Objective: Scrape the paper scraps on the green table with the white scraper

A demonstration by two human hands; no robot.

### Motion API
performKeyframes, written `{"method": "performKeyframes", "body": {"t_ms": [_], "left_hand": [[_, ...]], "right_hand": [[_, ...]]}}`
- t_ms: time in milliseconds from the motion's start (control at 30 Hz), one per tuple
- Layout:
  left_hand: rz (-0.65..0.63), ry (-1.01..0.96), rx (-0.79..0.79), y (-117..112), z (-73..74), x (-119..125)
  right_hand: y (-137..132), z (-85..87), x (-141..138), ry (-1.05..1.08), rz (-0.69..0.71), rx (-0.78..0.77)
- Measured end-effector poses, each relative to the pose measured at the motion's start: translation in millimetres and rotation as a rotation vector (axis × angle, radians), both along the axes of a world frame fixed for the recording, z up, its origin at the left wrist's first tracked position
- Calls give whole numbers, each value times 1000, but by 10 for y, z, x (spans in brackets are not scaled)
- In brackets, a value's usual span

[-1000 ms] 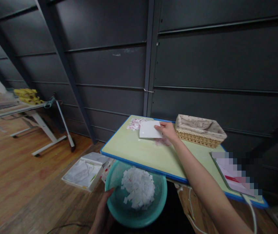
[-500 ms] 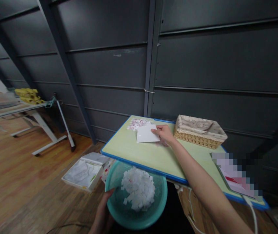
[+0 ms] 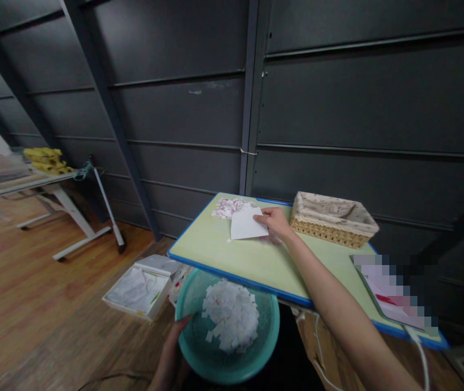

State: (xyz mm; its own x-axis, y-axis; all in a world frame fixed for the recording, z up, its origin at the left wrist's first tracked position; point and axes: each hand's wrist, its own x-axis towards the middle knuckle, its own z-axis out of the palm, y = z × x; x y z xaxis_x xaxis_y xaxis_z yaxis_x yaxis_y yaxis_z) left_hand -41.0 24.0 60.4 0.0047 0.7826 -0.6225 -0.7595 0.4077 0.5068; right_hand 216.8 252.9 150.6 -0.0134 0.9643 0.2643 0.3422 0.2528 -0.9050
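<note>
Bare tabletop [image 3: 211, 244] separates right fingers [image 3: 266, 214] pinching card [image 3: 245, 227] from basin rim [image 3: 273, 331] left fingers [image 3: 182, 322] grip.

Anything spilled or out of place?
One small white scrap lies alone on the pale green tabletop, near the white rectangular card in the right hand; looks stray, apart from the pink-and-white scrap pile.

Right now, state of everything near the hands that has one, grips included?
Left grip: closed on colander edge
Right grip: pinching card
Card: held over table
Colander: open, part filled with scraps
Pile on table: loose, spread
Basket: upright, open, cloth-lined
Box: looks open
Tablet: on table, partly pixelated
</note>
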Motion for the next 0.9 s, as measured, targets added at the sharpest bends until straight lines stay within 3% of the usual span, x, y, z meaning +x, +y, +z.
{"method": "performKeyframes", "body": {"t_ms": [367, 767, 900], "left_hand": [[-21, 88, -1, -37, 125, 36], [2, 20, 9, -61, 156, 36], [8, 13, 5, -46, 132, 32]], "right_hand": [[-47, 201, 139, -299, -67, 162], [-20, 93, 61, -286, -13, 212], [-56, 140, 69, -445, 31, 268]]}}
